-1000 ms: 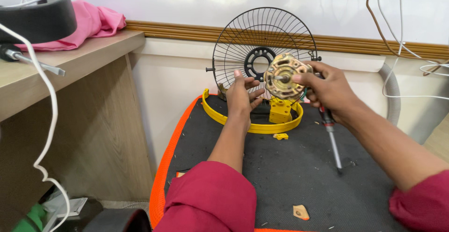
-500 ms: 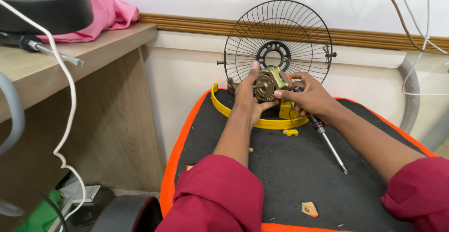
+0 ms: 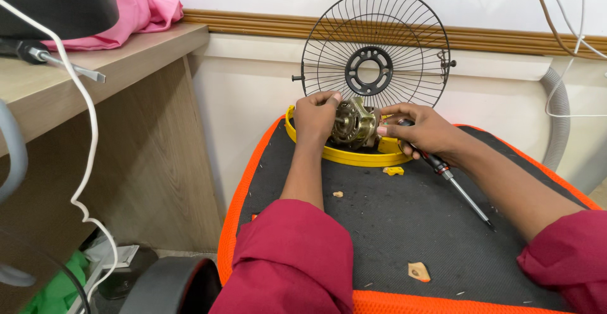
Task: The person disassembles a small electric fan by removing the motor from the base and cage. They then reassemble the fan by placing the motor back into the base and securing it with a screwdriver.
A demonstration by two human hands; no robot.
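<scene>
left hand (image 3: 314,119) grip closed on ribbed metal motor (image 3: 354,123) | right hand (image 3: 425,130) clasps screwdriver (image 3: 452,178)

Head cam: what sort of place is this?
Likely a small repair workshop or home workbench. A fan motor is held in both hands over a black, orange-edged mat, a wire fan guard leans on the wall, and a screwdriver lies on the wooden desk.

Yellow ring (image 3: 354,156) (black wire grille (image 3: 376,48))
</scene>
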